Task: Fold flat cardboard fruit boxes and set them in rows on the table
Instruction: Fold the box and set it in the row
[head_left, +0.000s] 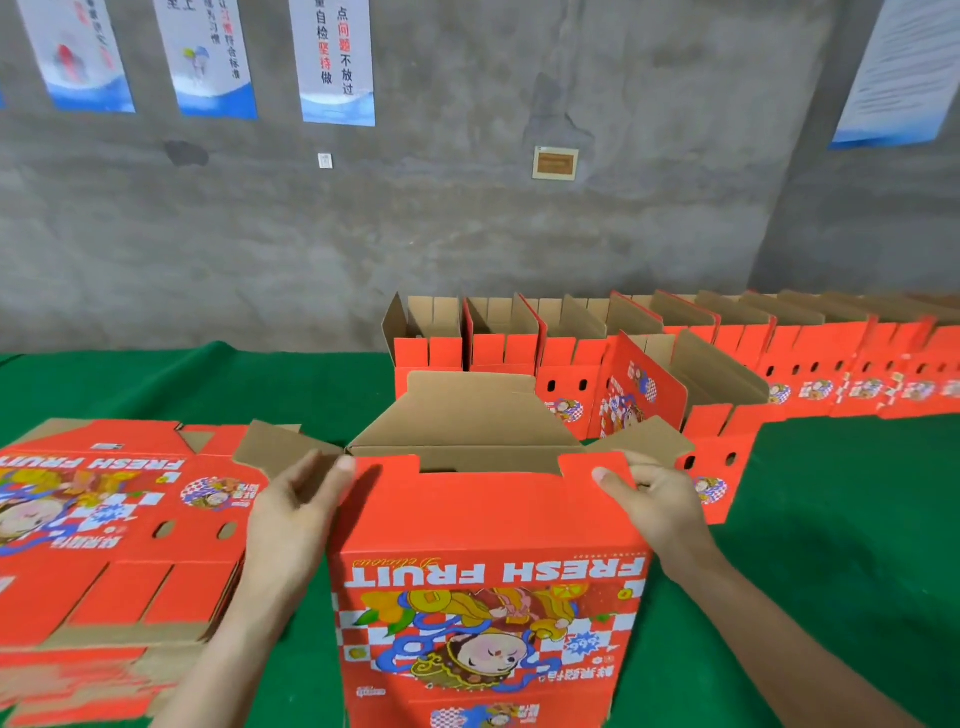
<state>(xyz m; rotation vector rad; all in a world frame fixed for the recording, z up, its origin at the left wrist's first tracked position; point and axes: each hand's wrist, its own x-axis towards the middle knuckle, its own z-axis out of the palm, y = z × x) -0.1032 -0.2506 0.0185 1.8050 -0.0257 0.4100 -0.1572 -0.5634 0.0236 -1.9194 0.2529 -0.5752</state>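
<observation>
On the table (831, 519): row (571, 358) of folded boxes far right; flats (104, 519) stacked near left. The box (488, 519) stands near centre, top open. Our left hand (296, 514) and right hand (660, 504) each pinch a near top corner. We judge it mid-fold; next, square its walls, then set it beside the row.

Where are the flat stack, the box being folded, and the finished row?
flat stack (119, 525), head view, on the top sheet's red printed face.
box (488, 514), head view, on its red front panel above the lettering.
row (566, 358), head view, on one box's red front flap.
</observation>
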